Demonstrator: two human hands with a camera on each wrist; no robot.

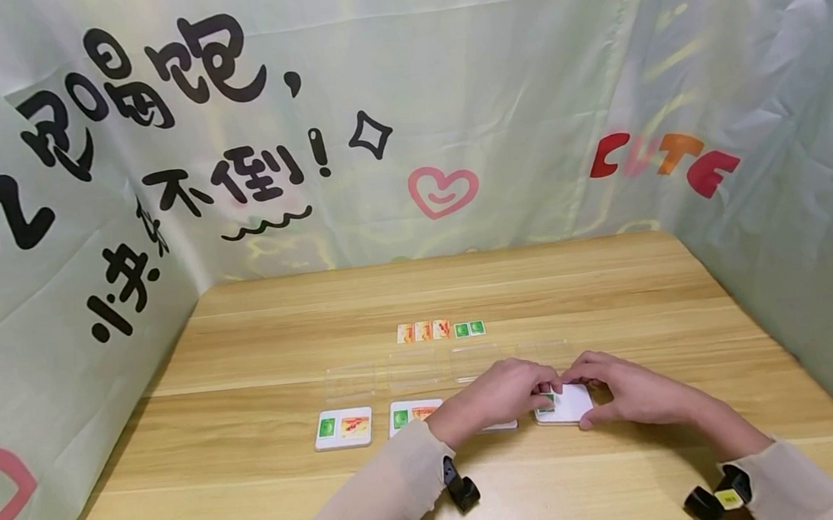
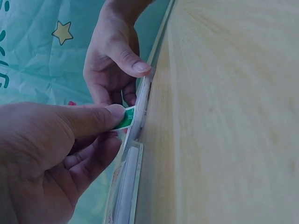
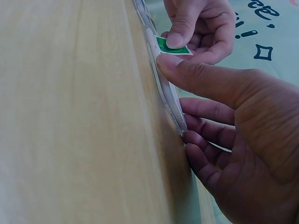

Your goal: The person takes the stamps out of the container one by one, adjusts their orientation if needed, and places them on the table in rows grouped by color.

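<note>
My left hand (image 1: pixel 501 398) pinches a small green sticker (image 2: pixel 125 120) between thumb and fingers, at the left part of a flat white case (image 1: pixel 574 405). In the right wrist view the green sticker (image 3: pixel 174 45) stands tilted against the case's face, partly under the thumb. My right hand (image 1: pixel 635 388) holds that case by its edges, thumb at the near side and fingers at the far side. To the left lie two similar white cases, the leftmost case (image 1: pixel 344 443) and its neighbour (image 1: pixel 419 427), each bearing a green and an orange sticker. Another case (image 1: pixel 504 426) is mostly hidden by the left hand.
Behind the cases, several clear plastic covers (image 1: pixel 412 367) lie in a row. Farther back are three orange stickers (image 1: pixel 423 331) and two green stickers (image 1: pixel 470 329) on the wooden table (image 1: pixel 261 518). Printed cloth (image 1: pixel 507 101) encloses the table's back and sides.
</note>
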